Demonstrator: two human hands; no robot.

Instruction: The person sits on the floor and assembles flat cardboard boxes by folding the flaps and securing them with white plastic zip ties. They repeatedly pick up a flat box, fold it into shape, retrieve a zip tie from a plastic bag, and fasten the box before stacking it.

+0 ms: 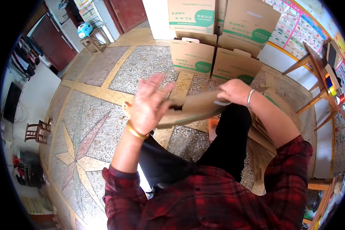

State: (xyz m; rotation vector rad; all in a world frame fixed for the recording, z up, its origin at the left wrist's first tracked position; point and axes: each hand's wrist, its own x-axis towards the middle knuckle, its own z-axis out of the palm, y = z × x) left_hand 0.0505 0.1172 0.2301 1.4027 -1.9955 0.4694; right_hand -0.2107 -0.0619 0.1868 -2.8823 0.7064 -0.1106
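Note:
A brown cardboard carton (199, 104), partly blurred, lies across my knees in a flattened or half-folded state; which of these I cannot tell. My right hand (235, 92) is closed on its upper right edge, close to a pale handle slot. My left hand (149, 105) is raised by the carton's left end with its fingers spread, smeared by motion. It appears to hold nothing; whether it touches the cardboard is unclear. Beside my right leg several flattened cartons (262, 140) lean in a fanned stack, partly hidden by my right arm.
Ahead, formed cartons (191, 57) with green printing are piled up in front of a white wall. To the right are a wooden table (312, 61) and a wall covered in charts. A wooden stool (92, 40) carries a blue-and-white ball at the far left. Near the left wall is a small chair (37, 131).

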